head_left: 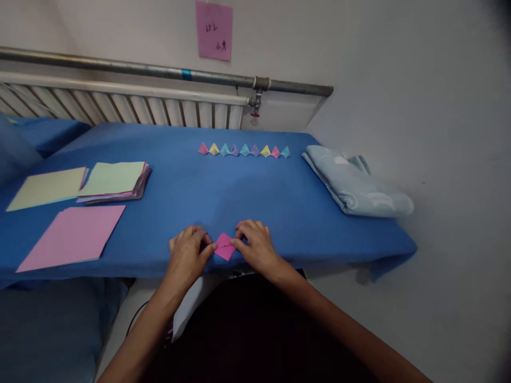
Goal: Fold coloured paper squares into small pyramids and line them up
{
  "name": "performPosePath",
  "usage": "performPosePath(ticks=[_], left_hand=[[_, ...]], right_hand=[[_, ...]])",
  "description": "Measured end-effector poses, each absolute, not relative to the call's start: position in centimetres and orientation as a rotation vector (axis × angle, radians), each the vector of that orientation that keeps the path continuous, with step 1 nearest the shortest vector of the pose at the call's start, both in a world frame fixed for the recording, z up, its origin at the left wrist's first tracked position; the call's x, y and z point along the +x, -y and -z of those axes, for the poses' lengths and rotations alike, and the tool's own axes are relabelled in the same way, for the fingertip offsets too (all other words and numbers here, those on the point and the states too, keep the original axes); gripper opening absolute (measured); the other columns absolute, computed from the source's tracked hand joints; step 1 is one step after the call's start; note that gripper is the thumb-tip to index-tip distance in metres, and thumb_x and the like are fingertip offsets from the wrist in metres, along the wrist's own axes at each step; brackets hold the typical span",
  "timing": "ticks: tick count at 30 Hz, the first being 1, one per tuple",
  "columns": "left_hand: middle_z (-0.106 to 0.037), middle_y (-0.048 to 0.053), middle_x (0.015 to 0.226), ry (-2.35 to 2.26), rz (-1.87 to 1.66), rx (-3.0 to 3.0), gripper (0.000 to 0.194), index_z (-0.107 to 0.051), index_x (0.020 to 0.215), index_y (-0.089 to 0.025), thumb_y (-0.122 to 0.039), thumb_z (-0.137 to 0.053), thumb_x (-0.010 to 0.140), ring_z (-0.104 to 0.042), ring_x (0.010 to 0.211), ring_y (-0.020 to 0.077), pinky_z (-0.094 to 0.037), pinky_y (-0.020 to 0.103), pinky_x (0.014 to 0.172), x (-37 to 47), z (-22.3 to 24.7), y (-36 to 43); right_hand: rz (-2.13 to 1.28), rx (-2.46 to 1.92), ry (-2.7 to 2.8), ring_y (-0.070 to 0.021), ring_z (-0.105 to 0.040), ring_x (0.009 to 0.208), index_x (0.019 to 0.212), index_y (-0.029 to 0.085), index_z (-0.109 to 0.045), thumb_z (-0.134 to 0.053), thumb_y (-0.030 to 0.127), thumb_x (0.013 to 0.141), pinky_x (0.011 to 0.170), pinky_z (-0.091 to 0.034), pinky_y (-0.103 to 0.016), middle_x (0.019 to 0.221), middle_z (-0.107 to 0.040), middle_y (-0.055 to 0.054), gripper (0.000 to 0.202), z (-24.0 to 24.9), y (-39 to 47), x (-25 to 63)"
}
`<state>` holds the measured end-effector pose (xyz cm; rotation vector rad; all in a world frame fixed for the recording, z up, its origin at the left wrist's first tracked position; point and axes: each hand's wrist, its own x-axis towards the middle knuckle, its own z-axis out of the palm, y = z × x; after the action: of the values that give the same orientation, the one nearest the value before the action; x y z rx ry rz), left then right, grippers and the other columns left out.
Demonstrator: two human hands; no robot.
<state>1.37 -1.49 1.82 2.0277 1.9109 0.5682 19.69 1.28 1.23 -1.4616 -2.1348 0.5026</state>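
Blue cloth (171, 199) laid flat, pale wall (399, 80) behind. Close, at front edge: pink folded square (224, 248) between left hand (190, 249) and right hand (255, 244). Hands apart, thumbs on opposite corners; cannot tell whether fingers pinch beneath. Uneven thumb pressure could skew crease; early release might let flap spring up. Left: pink sheets (75, 234), then green-topped stack (114, 178). Right: folded blanket (355, 186). Far: nine small folded papers (245, 150) in row, radiator (173, 111).
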Motion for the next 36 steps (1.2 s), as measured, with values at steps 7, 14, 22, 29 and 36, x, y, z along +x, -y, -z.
performPosePath(ticks=[7, 14, 22, 29, 36], left_hand=[[-0.063, 0.006, 0.102, -1.671, -0.72, 2.503, 0.026, -0.066, 0.105, -0.029, -0.017, -0.05, 0.088, -0.054, 0.094, 0.0231, -0.036, 0.041, 0.084, 1.5, -1.0, 2.3], [-0.065, 0.008, 0.111, -1.479, -0.649, 2.726, 0.039, -0.059, 0.117, -0.021, -0.003, -0.041, 0.087, -0.056, 0.1, 0.0219, -0.03, 0.047, 0.096, 1.6, -0.6, 3.2], [-0.066, 0.007, 0.112, -1.485, -0.556, 2.759, 0.04, -0.059, 0.116, -0.021, -0.003, -0.041, 0.085, -0.058, 0.097, 0.0221, -0.03, 0.047, 0.095, 1.5, -1.3, 3.1], [-0.066, 0.007, 0.091, -1.264, 0.025, 2.643, 0.021, -0.068, 0.08, -0.02, -0.019, -0.047, 0.084, -0.059, 0.085, 0.023, -0.039, 0.037, 0.077, 3.0, -5.8, -2.2], [-0.065, 0.0, 0.077, -1.17, 0.207, 2.491, 0.014, -0.066, 0.072, -0.021, -0.011, -0.057, 0.067, -0.058, 0.069, 0.0154, -0.038, 0.025, 0.062, 4.4, -7.1, -5.7]], right_hand=[[-0.503, -1.487, 2.151, -0.0193, -0.05, 0.089, 0.072, 0.021, -0.056, -0.065, 0.024, 0.08, 0.076, -0.031, -0.032, 0.094, -0.063, -0.001, 0.013, -1.6, -1.2, 19.6], [-0.472, -1.497, 2.192, -0.0215, -0.049, 0.093, 0.075, 0.022, -0.058, -0.065, 0.032, 0.081, 0.077, -0.03, -0.034, 0.099, -0.063, -0.001, 0.013, -1.5, -1.4, 20.0], [-0.481, -1.516, 2.207, -0.024, -0.049, 0.101, 0.075, 0.022, -0.06, -0.066, 0.029, 0.079, 0.079, -0.03, -0.036, 0.111, -0.063, -0.002, 0.011, -1.9, -1.7, 21.0], [-0.539, -1.463, 2.047, -0.0227, -0.051, 0.103, 0.083, 0.024, -0.061, -0.071, 0.024, 0.073, 0.086, -0.033, -0.038, 0.108, -0.064, -0.002, 0.013, -1.6, -1.8, 22.1], [-0.645, -1.394, 1.924, -0.0225, -0.052, 0.105, 0.081, 0.023, -0.06, -0.066, 0.02, 0.073, 0.091, -0.035, -0.041, 0.11, -0.062, -0.004, 0.011, -1.3, -1.9, 22.8]])
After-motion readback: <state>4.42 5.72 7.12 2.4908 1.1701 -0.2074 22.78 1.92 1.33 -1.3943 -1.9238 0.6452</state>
